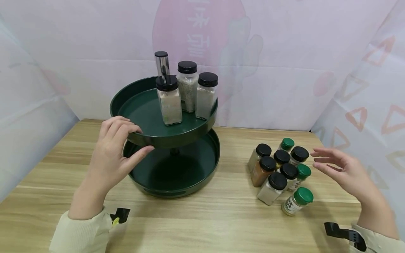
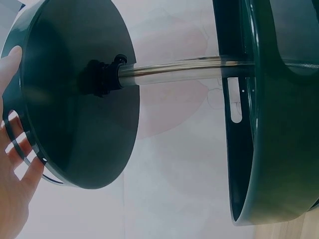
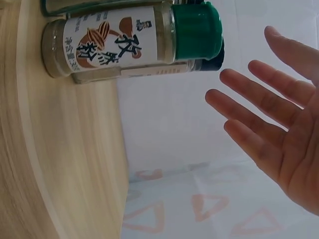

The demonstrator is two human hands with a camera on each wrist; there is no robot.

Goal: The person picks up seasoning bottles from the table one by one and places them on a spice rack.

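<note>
One green two-tier rack (image 1: 167, 142) is standing left of nine capped jars (image 1: 288, 171); left hand (image 1: 110, 149) is pinching its upper rim (image 1: 191, 135), right hand (image 1: 347, 172) is hovering beside the jars, fingers loose, holding nothing; rim is probably feeling stiff, jars slippery, favouring side grips

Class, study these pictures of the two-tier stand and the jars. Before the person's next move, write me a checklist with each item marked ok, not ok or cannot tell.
1. Left hand gripping the rim of the upper tray: ok.
2. Right hand free to pick something up: ok, it holds nothing.
3. A jar from the tabletop group in that hand's grasp: not ok, none is held.
4. Three black-lidded jars upright on the upper tray: ok.
5. Room for another jar up there: ok, part of the surface is bare.
6. Lids screwed tight: cannot tell.
</note>
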